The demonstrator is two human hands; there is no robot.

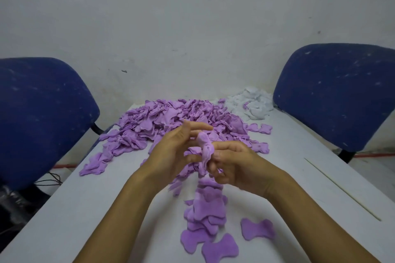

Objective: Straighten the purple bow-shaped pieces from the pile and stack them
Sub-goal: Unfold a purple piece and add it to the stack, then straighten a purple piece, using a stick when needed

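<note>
Head view, looking down at a white table (pixel 89 205) running up the middle of the frame. Holding one crumpled purple bow-shaped piece (pixel 205 149) up at frame centre, raised off the table between both hands. Right hand (pixel 236 168) pinching it, fingers curled round its lower part. Left hand (pixel 174 156) touching it from the left side, thumb against the fabric, the other fingers stretched out fairly straight above it; can't tell if that one is really gripping or just resting there.

Sitting behind the hands, in the middle of the frame: the big messy pile of purple pieces (pixel 162 121), spilling toward the left edge of the table. Lying just below the hands, lower centre: the stack of flattened pieces (pixel 208 209), leaning and fanning out a bit at the bottom. Lying flat beside it at lower right: one loose purple piece (pixel 257 229), close but not touching.

Also showing: a heap of white pieces (pixel 252 102) at the far end, right of the purple pile. Standing either side of the table, a blue chair at left (pixel 38 113) and a blue chair at right (pixel 333 94), plain white wall (pixel 192 17) behind.
</note>
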